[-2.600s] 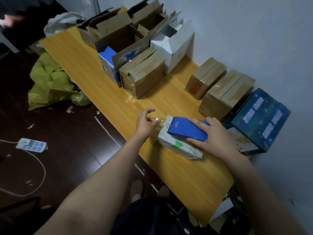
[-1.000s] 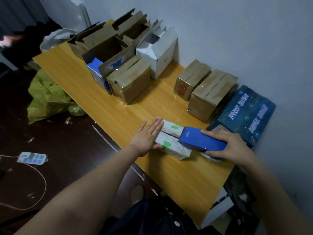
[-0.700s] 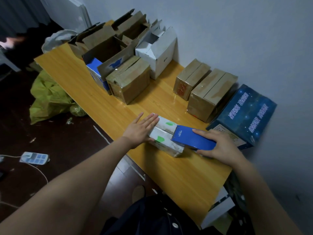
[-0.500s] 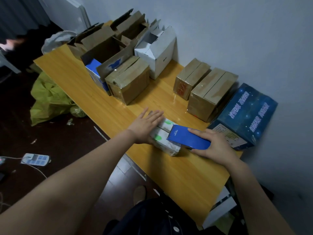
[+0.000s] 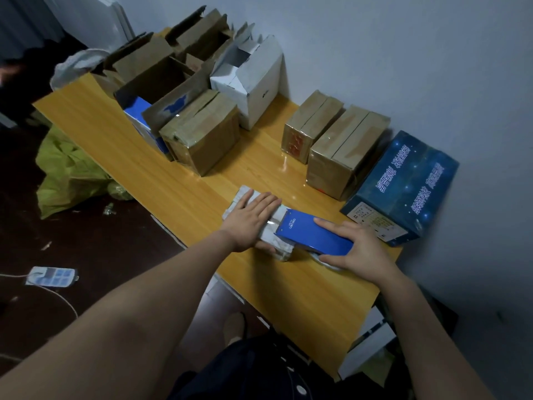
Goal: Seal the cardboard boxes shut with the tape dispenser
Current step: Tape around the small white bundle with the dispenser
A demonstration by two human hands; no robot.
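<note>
Yellow desk point(image 5: 173, 180): left hand point(image 5: 253, 217) flat on small white cardboard box point(image 5: 277, 246), right hand point(image 5: 360, 252), three o'clock, gripping blue tape dispenser point(image 5: 311, 232); likely mid-strip, tear-off next.

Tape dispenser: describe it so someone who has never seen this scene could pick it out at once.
On the long wooden table by the wall, look at the near end, where two hands work. The tape dispenser is gripped by the right hand, its toothed edge on the small white box under the left hand. It is plain bright blue, unlike the dark starry box behind it.
</note>
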